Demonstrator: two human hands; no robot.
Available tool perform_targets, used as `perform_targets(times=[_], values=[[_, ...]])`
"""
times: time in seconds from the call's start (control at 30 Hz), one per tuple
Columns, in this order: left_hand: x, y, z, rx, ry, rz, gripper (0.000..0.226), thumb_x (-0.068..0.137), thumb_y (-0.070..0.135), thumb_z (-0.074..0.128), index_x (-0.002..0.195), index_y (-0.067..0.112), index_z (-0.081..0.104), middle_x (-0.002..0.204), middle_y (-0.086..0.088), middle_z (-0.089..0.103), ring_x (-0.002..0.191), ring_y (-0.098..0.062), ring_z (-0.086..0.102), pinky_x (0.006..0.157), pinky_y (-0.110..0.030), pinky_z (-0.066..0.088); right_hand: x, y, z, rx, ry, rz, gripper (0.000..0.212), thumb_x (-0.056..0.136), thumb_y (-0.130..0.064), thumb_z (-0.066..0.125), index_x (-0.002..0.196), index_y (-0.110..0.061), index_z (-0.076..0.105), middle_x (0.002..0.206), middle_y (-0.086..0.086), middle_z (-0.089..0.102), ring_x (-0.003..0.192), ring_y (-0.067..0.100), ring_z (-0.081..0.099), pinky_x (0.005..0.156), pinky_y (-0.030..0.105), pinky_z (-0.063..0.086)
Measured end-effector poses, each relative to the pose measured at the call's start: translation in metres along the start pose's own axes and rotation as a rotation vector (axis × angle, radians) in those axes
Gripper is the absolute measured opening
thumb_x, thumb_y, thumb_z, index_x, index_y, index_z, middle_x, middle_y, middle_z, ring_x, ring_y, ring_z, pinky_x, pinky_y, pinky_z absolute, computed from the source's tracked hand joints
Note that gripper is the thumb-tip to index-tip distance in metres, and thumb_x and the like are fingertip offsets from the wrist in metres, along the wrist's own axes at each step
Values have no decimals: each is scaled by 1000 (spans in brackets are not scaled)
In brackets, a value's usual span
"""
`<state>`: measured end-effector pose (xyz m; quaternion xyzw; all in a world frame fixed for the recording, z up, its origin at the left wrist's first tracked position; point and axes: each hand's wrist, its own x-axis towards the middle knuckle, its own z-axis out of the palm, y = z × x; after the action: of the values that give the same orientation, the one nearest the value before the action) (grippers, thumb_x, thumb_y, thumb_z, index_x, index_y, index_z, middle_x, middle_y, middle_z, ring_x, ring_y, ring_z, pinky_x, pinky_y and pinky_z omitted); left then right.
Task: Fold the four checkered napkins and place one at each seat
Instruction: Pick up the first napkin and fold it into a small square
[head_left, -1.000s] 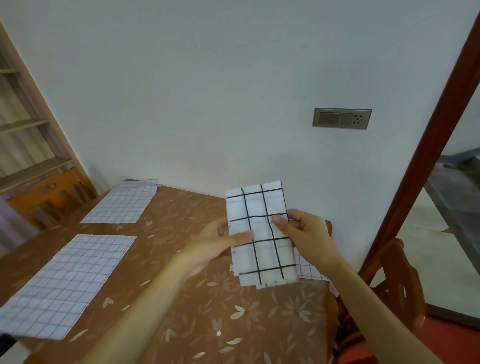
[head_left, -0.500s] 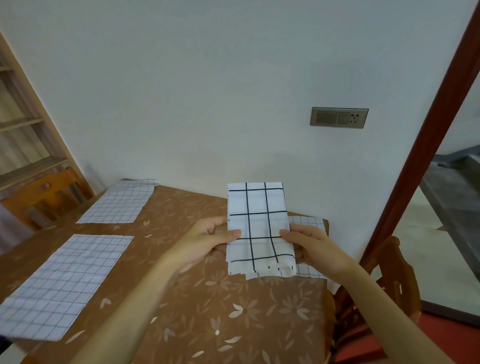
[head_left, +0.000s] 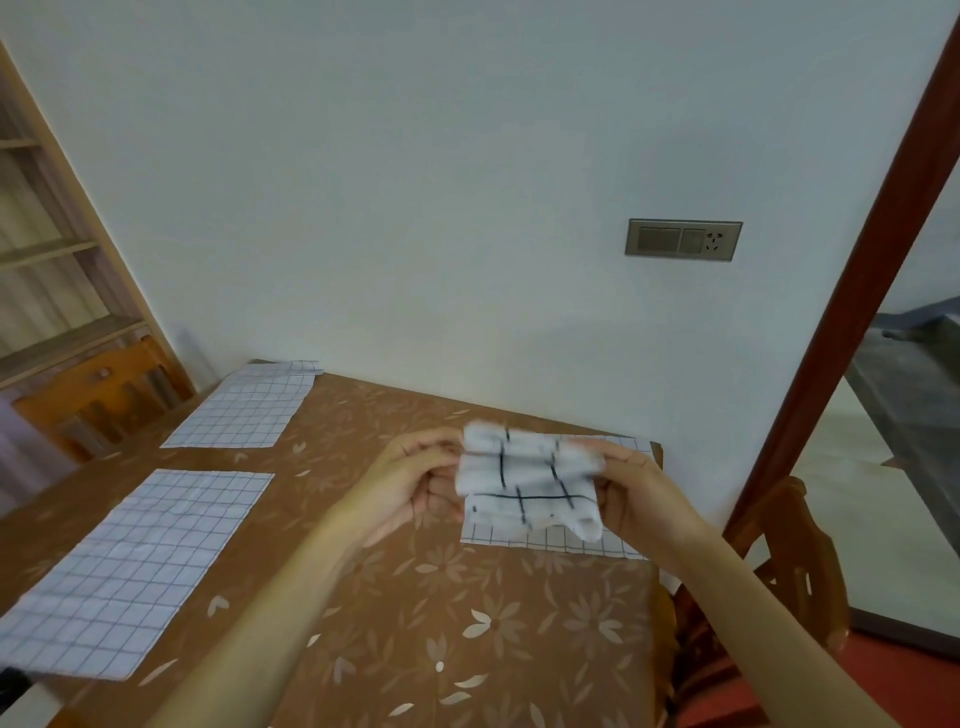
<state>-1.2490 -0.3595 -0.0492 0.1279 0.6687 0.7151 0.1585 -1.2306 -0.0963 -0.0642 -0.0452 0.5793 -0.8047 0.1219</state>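
Observation:
I hold a white napkin with bold black checks in the air above the table's far right corner. Its top half is bent over toward me, so it looks short and blurred. My left hand pinches its left edge and my right hand pinches its right edge. Under it lies a finely checked cloth, mostly hidden by the napkin and my hands. Two more finely checked cloths lie flat, one at the near left and one at the far left.
The table wears a brown flowered cloth and stands against a white wall. A wooden chair is tucked in at the right, another chair at the far left below wooden shelves. A dark red door frame rises on the right.
The napkin, held upright as a tall strip before, has come down lower and its top half has folded over toward me. Both hands have shifted to its side edges.

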Motion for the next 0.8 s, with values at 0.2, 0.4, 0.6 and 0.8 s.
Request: perform_targets(times=[0.2,0.4,0.6,0.8], values=[[-6,0,-10,-4,43,42,39,105,-1,39,105,6,77,94,-25,76,69,-26,76,62,-31,63,-5,-6,-3,51,-5,13,48,99,-3,32,68,-12,68,73,7,62,62,18,60,52,26,50],[0,2,3,402,109,52,28,101,29,55,121,19,70,109,2,78,102,-18,73,83,-26,60,-8,-6,6,-199,-70,-42,22,92,-16,55,76,-6,64,70,0,62,65,17,58,54,21,47],[2,-11,8,707,-149,-44,26,91,49,69,102,26,75,75,9,72,68,-8,66,64,-29,48,0,4,23,-515,-187,-34,38,94,3,61,126,-15,62,84,-1,76,79,16,73,70,28,58],[-18,-42,-15,514,50,-29,9,89,28,77,96,23,76,87,-17,77,49,-16,60,42,-23,42,22,38,23,-776,-14,-73,30,90,-15,73,116,-30,65,81,-6,79,79,11,76,84,36,61]])
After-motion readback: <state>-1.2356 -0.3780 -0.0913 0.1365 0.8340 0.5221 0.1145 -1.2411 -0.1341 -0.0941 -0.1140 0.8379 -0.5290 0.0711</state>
